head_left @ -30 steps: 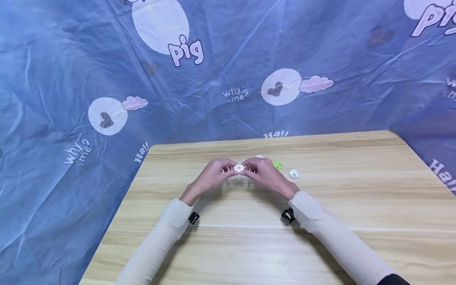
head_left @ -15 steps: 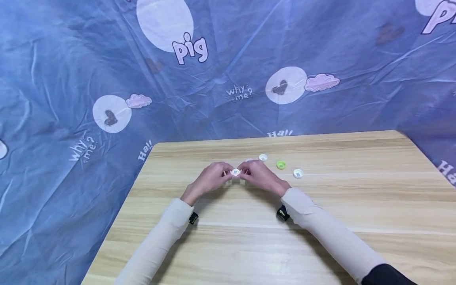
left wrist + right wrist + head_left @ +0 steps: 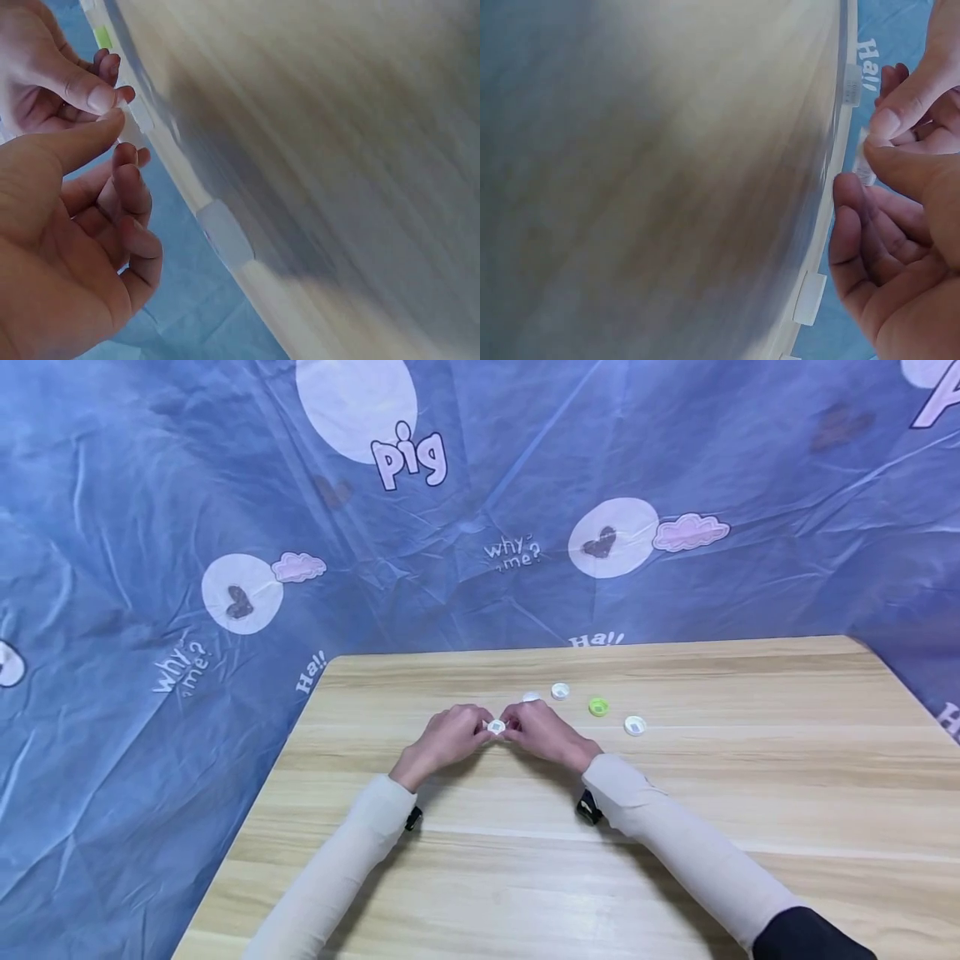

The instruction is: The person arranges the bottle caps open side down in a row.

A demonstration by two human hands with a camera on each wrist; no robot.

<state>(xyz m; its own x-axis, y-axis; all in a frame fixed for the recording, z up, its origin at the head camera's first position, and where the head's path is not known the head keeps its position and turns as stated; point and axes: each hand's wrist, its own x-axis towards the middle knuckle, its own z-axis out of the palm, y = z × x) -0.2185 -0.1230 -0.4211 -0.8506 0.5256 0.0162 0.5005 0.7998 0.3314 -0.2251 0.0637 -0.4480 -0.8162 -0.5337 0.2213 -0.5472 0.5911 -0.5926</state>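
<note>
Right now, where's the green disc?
Head view: the green disc lies on the table, right of the right hand, between one white disc and another.

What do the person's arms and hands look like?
The left hand and right hand are bare, with no gloves. The left sleeve and right sleeve are long and pale, with a small black gadget under each cuff.

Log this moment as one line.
left hand: pinches small white round piece | right hand: pinches same piece | light wooden table: bears bright-green round piece
</note>
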